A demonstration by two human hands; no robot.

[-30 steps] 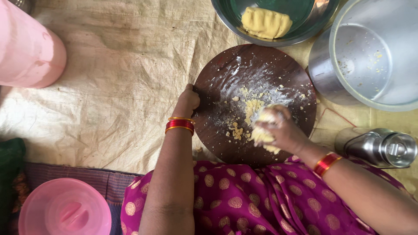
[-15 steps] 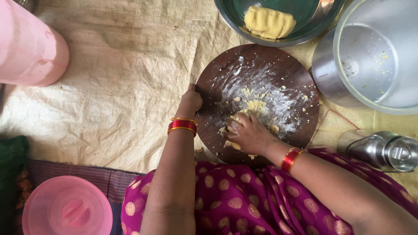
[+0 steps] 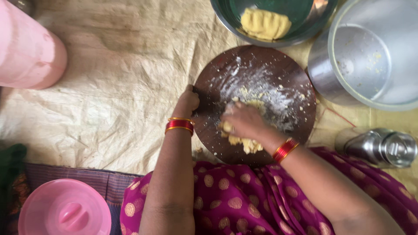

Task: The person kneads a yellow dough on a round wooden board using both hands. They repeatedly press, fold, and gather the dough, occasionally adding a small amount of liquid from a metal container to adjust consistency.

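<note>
A round dark wooden board (image 3: 278, 65) dusted with white flour lies on a beige sheet. My left hand (image 3: 188, 102) grips the board's left edge and holds it steady. My right hand (image 3: 244, 121) presses down on crumbly yellow dough (image 3: 244, 143) at the board's near-left part, fingers curled over it. Both wrists wear red and gold bangles. A smooth lump of yellow dough (image 3: 264, 24) rests in a green bowl (image 3: 226, 13) just beyond the board.
A large steel pot (image 3: 370, 61) stands at the right, a small steel container (image 3: 383, 147) lies below it. A pink container (image 3: 28, 54) is at the far left, a pink lid (image 3: 64, 209) at the bottom left. My lap in pink dotted cloth (image 3: 244, 204) borders the board.
My right hand has swept from the board's near-right part leftward across it, dragging the dough toward the near-left edge. My left hand stays on the board's edge.
</note>
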